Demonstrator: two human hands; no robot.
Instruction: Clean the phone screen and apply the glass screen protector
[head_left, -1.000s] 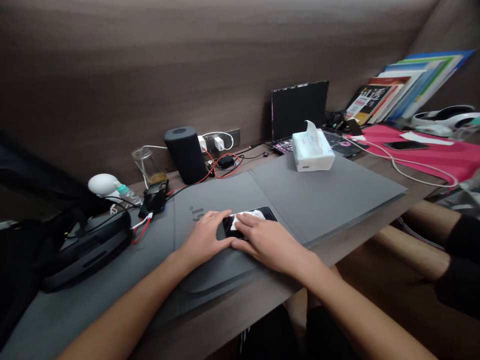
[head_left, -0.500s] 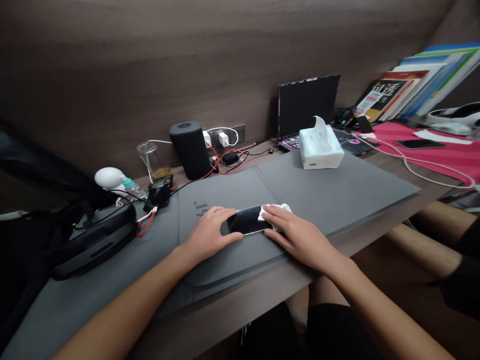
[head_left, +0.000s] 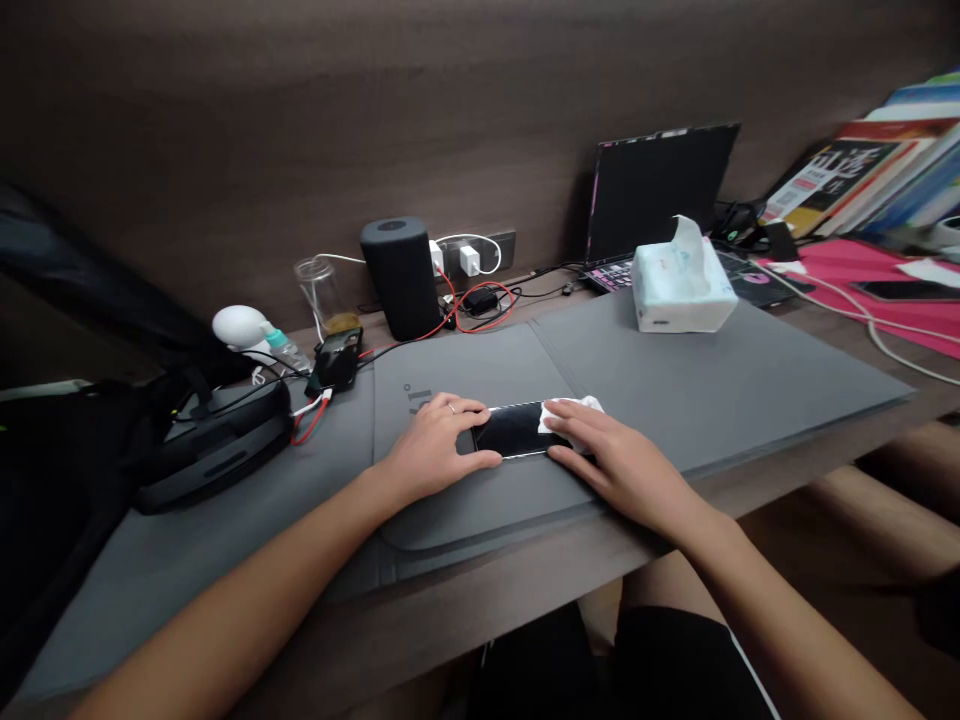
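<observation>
1. The left hand [head_left: 439, 450] is resting on the grey desk mat [head_left: 750, 370]; its fingers are spread narrowly, with the thumb along the near edge and the fingertips along the far edge, pinching the left end of the phone [head_left: 514, 432]; a thin ring is showing on one finger.
2. The phone is lying flat on the mat, long side across, just in front of the person and between the two hands; it is a slim black slab with rounded corners, and its glossy screen is dark and catching a faint sheen.
3. A white tissue [head_left: 576, 412], soft and crumpled, is lying over the phone's right end.
4. The right hand [head_left: 622, 465] is lying palm down; its fingers are held close together and nearly straight, pressing the tissue onto the glass.
5. Far left, a black headset [head_left: 217, 450] with matte padding is sitting on the mat; behind it are a clear glass cup [head_left: 326, 295] and a dark cylindrical speaker [head_left: 401, 275].
6. Further right, a soft white tissue pack [head_left: 679, 290] is standing with one sheet sticking up; behind it an open laptop [head_left: 660, 190] is showing a black screen.
</observation>
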